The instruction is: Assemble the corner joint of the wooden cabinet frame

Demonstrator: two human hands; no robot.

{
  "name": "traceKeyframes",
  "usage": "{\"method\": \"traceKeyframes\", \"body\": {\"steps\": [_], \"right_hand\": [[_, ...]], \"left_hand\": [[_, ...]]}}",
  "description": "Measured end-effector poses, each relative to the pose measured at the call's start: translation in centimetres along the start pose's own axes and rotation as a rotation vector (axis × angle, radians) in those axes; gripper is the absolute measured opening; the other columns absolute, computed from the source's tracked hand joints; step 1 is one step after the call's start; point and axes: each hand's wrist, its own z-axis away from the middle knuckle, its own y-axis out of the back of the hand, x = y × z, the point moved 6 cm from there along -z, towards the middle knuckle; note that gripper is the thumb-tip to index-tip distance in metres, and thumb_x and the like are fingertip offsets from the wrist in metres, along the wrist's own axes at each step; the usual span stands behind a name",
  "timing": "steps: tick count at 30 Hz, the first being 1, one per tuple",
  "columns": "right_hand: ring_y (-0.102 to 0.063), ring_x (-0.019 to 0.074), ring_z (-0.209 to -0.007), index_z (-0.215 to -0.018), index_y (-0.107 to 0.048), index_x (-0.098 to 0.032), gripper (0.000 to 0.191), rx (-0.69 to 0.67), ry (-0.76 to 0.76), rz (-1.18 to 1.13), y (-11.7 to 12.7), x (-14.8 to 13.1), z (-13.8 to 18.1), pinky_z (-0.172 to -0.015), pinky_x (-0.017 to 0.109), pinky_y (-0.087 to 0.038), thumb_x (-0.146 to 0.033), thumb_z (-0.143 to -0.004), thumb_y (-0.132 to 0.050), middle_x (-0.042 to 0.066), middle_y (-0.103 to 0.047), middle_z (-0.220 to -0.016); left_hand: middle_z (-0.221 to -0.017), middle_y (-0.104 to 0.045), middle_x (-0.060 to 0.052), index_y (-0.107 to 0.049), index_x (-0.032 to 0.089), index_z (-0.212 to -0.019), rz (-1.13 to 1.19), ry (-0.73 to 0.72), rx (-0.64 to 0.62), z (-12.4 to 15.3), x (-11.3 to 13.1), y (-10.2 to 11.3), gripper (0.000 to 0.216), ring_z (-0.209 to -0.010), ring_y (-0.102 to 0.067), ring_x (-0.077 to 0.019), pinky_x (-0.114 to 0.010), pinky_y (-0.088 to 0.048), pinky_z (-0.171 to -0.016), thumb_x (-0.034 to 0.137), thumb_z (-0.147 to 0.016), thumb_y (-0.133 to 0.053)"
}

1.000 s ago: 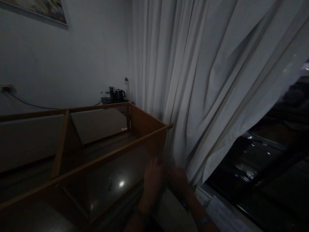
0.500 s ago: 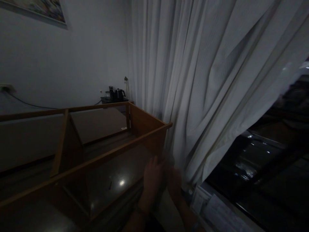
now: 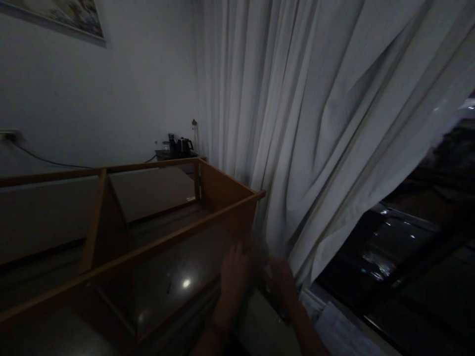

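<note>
"Pleated, pale curtain [image 3: 293, 128] dominates?"
"Yes, beside an angular wooden frame [image 3: 166, 238]; its right end is near the left hand [image 3: 234, 272] and right hand [image 3: 282, 278]."
"Their grip?"
"Dark, blurred; I can't tell whether it's apart or clamped."

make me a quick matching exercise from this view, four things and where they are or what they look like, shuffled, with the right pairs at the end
Things
1. left hand
2. wooden frame
3. curtain
4. framed picture

Places and looks
A. pale, hanging in folds
B. on the wall, upper left
C. low in view, just left of the right hand
D. brown, across the lower left

Right pairs: 1-C, 2-D, 3-A, 4-B
</note>
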Motion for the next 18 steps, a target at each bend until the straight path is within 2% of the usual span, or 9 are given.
{"method": "traceKeyframes", "body": {"steps": [2, 4, 7, 9, 14, 18], "right_hand": [[-0.063, 0.0178, -0.08, -0.096, -0.061, -0.019, 0.035, 0.01, 0.137, 0.079, 0.6, -0.5, -0.3, -0.075, 0.031, -0.041, -0.039, -0.099, -0.032, 0.007, -0.07, -0.086], [-0.062, 0.0165, -0.076, -0.095, -0.061, -0.021, 0.03, 0.035, 0.208, 0.142, 0.9, -0.8, -0.6, -0.075, 0.031, -0.039, -0.033, -0.099, -0.035, 0.005, -0.07, -0.082], [-0.06, 0.0148, -0.069, -0.095, -0.063, -0.022, 0.025, 0.084, 0.272, 0.174, 1.0, -1.0, -0.6, -0.074, 0.03, -0.036, -0.028, -0.098, -0.039, 0.003, -0.069, -0.075], [-0.06, 0.0147, -0.072, -0.096, -0.064, -0.022, 0.025, 0.09, 0.262, 0.174, 0.7, -0.8, -0.4, -0.075, 0.03, -0.035, -0.027, -0.098, -0.04, 0.003, -0.069, -0.076], [-0.059, 0.0166, -0.069, -0.08, -0.065, -0.022, 0.039, -0.039, 0.042, 0.108, -1.6, -0.2, 0.6, -0.072, 0.03, -0.034, -0.031, -0.099, -0.033, 0.003, -0.066, -0.068], [-0.057, 0.0159, -0.061, -0.071, -0.06, -0.02, 0.05, -0.031, -0.328, -0.199, -2.9, -0.4, 1.5, -0.065, 0.028, -0.039, -0.044, -0.099, -0.026, 0.002, -0.062, -0.063]], "left_hand": [[-0.12, -0.052, -0.005, -0.057, 0.04, -0.119, -0.005, -0.002, -0.001, 0.0, 0.0, 0.0, 0.033, -0.103, -0.047, -0.0218, -0.032, -0.045, -0.079, 0.031, -0.088, -0.049], [-0.119, -0.052, -0.005, -0.057, 0.04, -0.119, -0.011, 0.001, -0.002, 0.0, 0.0, 0.0, 0.034, -0.103, -0.048, -0.0218, -0.032, -0.045, -0.079, 0.03, -0.088, -0.049], [-0.119, -0.051, -0.004, -0.056, 0.041, -0.12, -0.011, 0.003, -0.008, 0.0, 0.0, 0.0, 0.034, -0.103, -0.048, -0.0214, -0.032, -0.044, -0.08, 0.03, -0.088, -0.049], [-0.119, -0.051, -0.004, -0.055, 0.041, -0.121, -0.009, 0.001, -0.018, 0.0, 0.0, 0.1, 0.035, -0.103, -0.048, -0.021, -0.032, -0.044, -0.08, 0.031, -0.088, -0.049], [-0.12, -0.051, -0.004, -0.054, 0.041, -0.122, -0.004, 0.001, -0.031, 0.0, 0.1, 0.4, 0.037, -0.103, -0.048, -0.0208, -0.032, -0.044, -0.082, 0.028, -0.088, -0.049], [-0.12, -0.051, -0.005, -0.055, 0.039, -0.121, -0.007, 0.002, -0.049, -0.1, 0.3, 0.5, 0.036, -0.103, -0.048, -0.0218, -0.033, -0.044, -0.081, 0.028, -0.088, -0.049]]}}
